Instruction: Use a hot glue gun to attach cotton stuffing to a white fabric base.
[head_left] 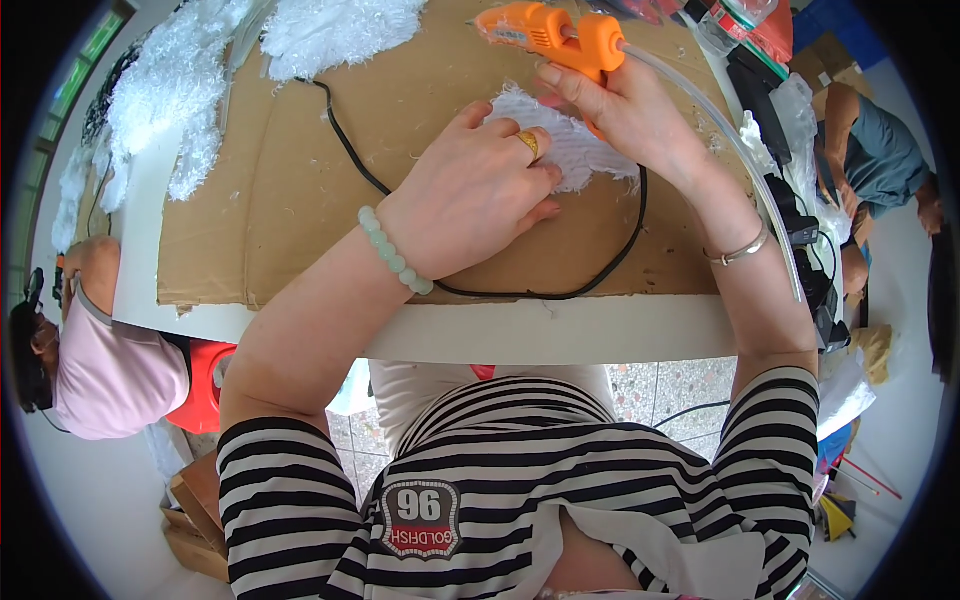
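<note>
**Glue gun (550, 35) and white cloth (585, 155) at the table (560, 332)**

The right hand (635, 115) wrapped its grip around the orange glue gun, whose nozzle pointed left; a clear glue stick (740, 130) trailed from its rear. The white cloth lay on cardboard (290, 210), nearer the table's right edge than its left. The left hand (490, 185) rested over the cloth's left part, fingers bent; whether its grip pinched could not be told. A black cord (590, 291) curved along the cardboard's near edge. Fluffy white pieces (345, 35) lay toward the table's far left corner.
</note>
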